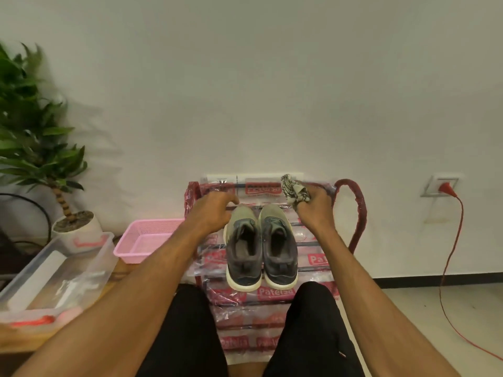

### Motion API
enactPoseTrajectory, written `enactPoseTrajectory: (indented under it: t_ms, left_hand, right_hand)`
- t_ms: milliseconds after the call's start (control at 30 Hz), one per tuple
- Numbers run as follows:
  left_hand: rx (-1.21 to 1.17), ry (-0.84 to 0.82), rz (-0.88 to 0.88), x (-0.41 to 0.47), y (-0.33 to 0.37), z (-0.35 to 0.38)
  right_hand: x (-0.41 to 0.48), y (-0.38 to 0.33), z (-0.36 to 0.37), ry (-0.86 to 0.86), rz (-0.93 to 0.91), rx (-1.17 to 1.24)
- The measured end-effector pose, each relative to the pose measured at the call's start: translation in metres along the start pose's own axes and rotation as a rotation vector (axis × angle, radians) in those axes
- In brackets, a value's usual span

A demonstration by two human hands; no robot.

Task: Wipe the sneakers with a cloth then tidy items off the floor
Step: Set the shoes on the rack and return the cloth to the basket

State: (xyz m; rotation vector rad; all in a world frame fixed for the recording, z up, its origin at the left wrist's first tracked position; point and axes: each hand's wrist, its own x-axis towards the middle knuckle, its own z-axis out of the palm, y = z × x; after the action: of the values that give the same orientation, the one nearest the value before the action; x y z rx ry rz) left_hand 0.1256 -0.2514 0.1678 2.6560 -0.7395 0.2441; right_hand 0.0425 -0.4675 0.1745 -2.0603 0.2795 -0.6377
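L hand (215, 212) by a shoe's toe, fingers bent; can't tell if it holds. Sneakers (245, 248) sit on the red rack (360, 210). Light, soft tops, so grab the heels. R hand (315, 206) squeezes the floppy cloth (294, 190).

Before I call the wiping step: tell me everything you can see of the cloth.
The cloth is a pale rag with dark checks and a plain grey-green part, seemingly thin woven fabric. It is bunched, gripped in the right hand, sticking up from it over the rack and its back rail, clear of the sneakers.
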Motion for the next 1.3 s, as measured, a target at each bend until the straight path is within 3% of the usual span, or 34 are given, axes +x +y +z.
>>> enactPoseTrajectory:
  t_ms: [500,833,1100,1300]
  left_hand:
    - [0.103,0.043,-0.294,-0.067,-0.120,-0.042]
    - [-0.027,0.098,-0.437,-0.103,-0.194,-0.008]
    - [-0.026,0.050,-0.489,-0.098,-0.234,0.023]
    - [-0.068,-0.009,-0.468,-0.091,-0.250,0.044]
  right_hand:
    - [-0.059,-0.109,0.148,-0.316,-0.504,-0.186]
    - [-0.052,-0.102,0.260,-0.427,-0.384,-0.091]
    - [-0.034,-0.066,0.328,-0.537,-0.234,-0.260]
    - [-0.007,-0.045,0.375,-0.630,-0.259,-0.479]
